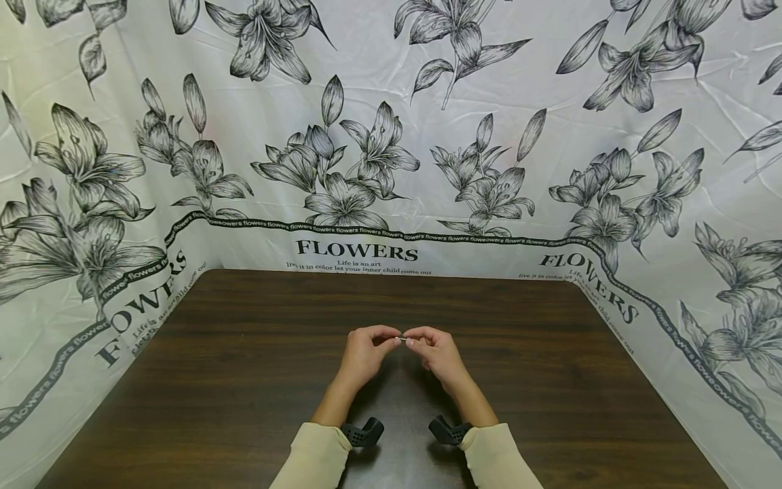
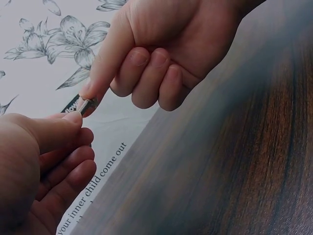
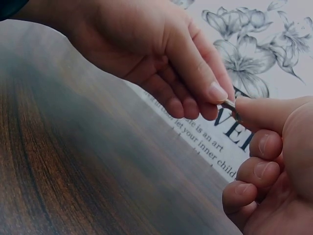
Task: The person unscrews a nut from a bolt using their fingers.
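Note:
Between the fingertips of both hands is a small silver bolt (image 1: 402, 339), held above the table. Its threaded shank (image 2: 85, 106) shows in the left wrist view. My left hand (image 1: 362, 356) pinches one end between thumb and forefinger. At the other end, thumb and forefinger of my right hand (image 1: 442, 356) pinch a wider metal part (image 3: 237, 116); whether it is the bolt's head or a nut, I cannot tell. The other fingers of the right hand are curled in toward the palm. Fingertips hide much of the metal.
Below the hands lies a dark brown wood-grain table (image 1: 244, 380). A white cloth (image 1: 427, 170) printed with black lilies and the word FLOWERS hangs around its back and sides. Dark bands (image 1: 364, 432) sit on both wrists, by the cream sleeves (image 1: 320, 455).

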Available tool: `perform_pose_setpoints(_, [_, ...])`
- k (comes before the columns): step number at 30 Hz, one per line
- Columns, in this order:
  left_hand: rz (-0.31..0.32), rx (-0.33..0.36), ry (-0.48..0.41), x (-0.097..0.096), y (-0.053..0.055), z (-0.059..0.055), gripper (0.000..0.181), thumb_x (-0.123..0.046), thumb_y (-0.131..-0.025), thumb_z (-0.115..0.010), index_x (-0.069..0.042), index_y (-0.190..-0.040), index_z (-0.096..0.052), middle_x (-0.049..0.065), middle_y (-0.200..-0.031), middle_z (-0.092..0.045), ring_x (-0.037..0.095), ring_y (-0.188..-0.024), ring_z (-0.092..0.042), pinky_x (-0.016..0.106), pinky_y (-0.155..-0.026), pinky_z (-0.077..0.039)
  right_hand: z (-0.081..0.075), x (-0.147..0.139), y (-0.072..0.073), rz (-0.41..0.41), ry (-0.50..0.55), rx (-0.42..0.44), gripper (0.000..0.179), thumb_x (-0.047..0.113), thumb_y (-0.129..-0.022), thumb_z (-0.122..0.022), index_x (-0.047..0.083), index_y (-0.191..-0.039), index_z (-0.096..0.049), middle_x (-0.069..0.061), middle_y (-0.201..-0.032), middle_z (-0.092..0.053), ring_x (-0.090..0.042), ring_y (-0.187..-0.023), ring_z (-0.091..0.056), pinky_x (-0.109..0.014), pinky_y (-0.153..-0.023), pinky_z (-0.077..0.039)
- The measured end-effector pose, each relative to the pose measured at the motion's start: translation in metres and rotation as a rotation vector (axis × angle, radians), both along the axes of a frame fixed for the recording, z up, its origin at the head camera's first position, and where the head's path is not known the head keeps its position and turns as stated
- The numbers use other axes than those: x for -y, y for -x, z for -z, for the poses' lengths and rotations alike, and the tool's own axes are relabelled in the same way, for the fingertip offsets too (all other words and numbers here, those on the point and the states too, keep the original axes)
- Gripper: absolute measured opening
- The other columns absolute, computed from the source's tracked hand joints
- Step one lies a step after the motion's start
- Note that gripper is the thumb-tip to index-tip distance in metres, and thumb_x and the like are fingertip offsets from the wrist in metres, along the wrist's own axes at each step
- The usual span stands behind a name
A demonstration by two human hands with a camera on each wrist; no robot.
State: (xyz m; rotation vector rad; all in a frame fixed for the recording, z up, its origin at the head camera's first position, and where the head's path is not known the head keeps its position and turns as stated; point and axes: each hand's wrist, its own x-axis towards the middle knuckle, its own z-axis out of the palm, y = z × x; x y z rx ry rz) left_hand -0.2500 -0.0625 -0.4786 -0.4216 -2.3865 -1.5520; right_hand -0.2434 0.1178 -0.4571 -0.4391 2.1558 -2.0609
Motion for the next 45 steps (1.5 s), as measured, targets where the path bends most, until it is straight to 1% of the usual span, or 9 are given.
perform_pose_setpoints(6, [-0.011, -0.005, 0.002, 0.0, 0.001, 0.001, 0.007, -0.01, -0.083, -0.077, -0.011, -0.09, -0.076, -0.005, -0.081, -0.07, 0.01, -0.073, -0.064, 0.027, -0.066, -0.052, -0.001, 0.0, -0.001, -0.006, 0.004, -0.022, 0.02, -0.004, -0.091, -0.063, -0.013, -0.109, -0.063, -0.001, -0.058, -0.038, -0.008, -0.044, -0.036, -0.022, -0.045, -0.031])
perform_pose_setpoints(13, [-0.018, -0.011, 0.003, -0.001, 0.001, 0.001, 0.007, -0.01, -0.082, -0.078, -0.011, -0.089, -0.076, -0.006, -0.08, -0.07, 0.01, -0.072, -0.063, 0.027, -0.066, -0.052, -0.001, 0.001, 0.0, -0.006, 0.038, -0.05, 0.022, -0.009, -0.088, -0.062, -0.016, -0.109, -0.06, -0.001, -0.057, -0.039, -0.006, -0.043, -0.035, -0.021, -0.043, -0.031])
perform_pose_setpoints(19, [-0.015, -0.018, 0.012, 0.0, 0.001, 0.001, 0.007, -0.01, -0.082, -0.078, -0.011, -0.089, -0.076, -0.005, -0.08, -0.07, 0.01, -0.071, -0.063, 0.027, -0.064, -0.051, 0.0, 0.001, 0.0, 0.028, 0.041, -0.017, 0.025, -0.001, -0.093, -0.06, -0.016, -0.113, -0.059, 0.002, -0.057, -0.04, -0.009, -0.045, -0.037, -0.023, -0.046, -0.035])
perform_pose_setpoints(24, [-0.009, -0.028, 0.016, 0.0, 0.001, 0.001, 0.007, -0.01, -0.082, -0.078, -0.011, -0.089, -0.076, -0.006, -0.08, -0.07, 0.009, -0.072, -0.064, 0.027, -0.064, -0.051, 0.002, 0.001, 0.001, 0.043, -0.012, 0.007, 0.024, 0.008, -0.1, -0.054, -0.013, -0.107, -0.064, 0.002, -0.053, -0.04, -0.01, -0.044, -0.037, -0.023, -0.046, -0.036])
perform_pose_setpoints(27, [-0.008, -0.027, 0.011, 0.0, 0.001, 0.001, 0.008, -0.01, -0.081, -0.079, -0.011, -0.089, -0.076, -0.006, -0.08, -0.07, 0.008, -0.072, -0.064, 0.027, -0.064, -0.051, 0.013, 0.001, 0.007, 0.057, -0.025, 0.023, 0.029, 0.013, -0.101, -0.053, -0.014, -0.099, -0.062, 0.002, -0.05, -0.039, -0.009, -0.041, -0.037, -0.023, -0.044, -0.035])
perform_pose_setpoints(31, [-0.008, -0.031, 0.016, 0.0, 0.001, 0.0, 0.009, -0.01, -0.081, -0.079, -0.01, -0.089, -0.076, -0.007, -0.08, -0.071, 0.008, -0.072, -0.064, 0.027, -0.065, -0.052, 0.028, 0.0, 0.016, 0.085, -0.023, 0.059, 0.036, 0.021, -0.1, -0.056, -0.013, -0.091, -0.061, 0.004, -0.047, -0.037, -0.009, -0.039, -0.032, -0.024, -0.042, -0.031])
perform_pose_setpoints(35, [-0.001, -0.027, 0.021, 0.0, 0.0, -0.001, 0.008, -0.01, -0.082, -0.078, -0.011, -0.09, -0.076, -0.007, -0.08, -0.071, 0.009, -0.073, -0.064, 0.027, -0.066, -0.052, 0.033, -0.001, 0.017, 0.1, -0.043, 0.053, 0.04, 0.03, -0.098, -0.06, -0.008, -0.088, -0.066, 0.005, -0.045, -0.036, -0.01, -0.039, -0.03, -0.023, -0.042, -0.031])
perform_pose_setpoints(40, [0.002, 0.0, 0.039, 0.0, 0.0, 0.0, 0.008, -0.012, -0.083, -0.078, -0.014, -0.091, -0.076, -0.008, -0.082, -0.07, 0.009, -0.075, -0.064, 0.028, -0.068, -0.052, 0.035, -0.001, 0.016, 0.096, -0.047, 0.02, 0.039, 0.031, -0.097, -0.062, -0.007, -0.087, -0.066, 0.004, -0.046, -0.036, -0.01, -0.039, -0.03, -0.023, -0.042, -0.032])
perform_pose_setpoints(45, [0.004, -0.003, 0.036, 0.001, 0.0, 0.0, 0.008, -0.012, -0.084, -0.077, -0.013, -0.091, -0.076, -0.007, -0.082, -0.07, 0.012, -0.075, -0.065, 0.028, -0.067, -0.052, 0.034, -0.001, 0.016, 0.085, -0.034, 0.017, 0.036, 0.025, -0.096, -0.062, -0.011, -0.092, -0.064, 0.005, -0.048, -0.037, -0.008, -0.039, -0.03, -0.023, -0.043, -0.033])
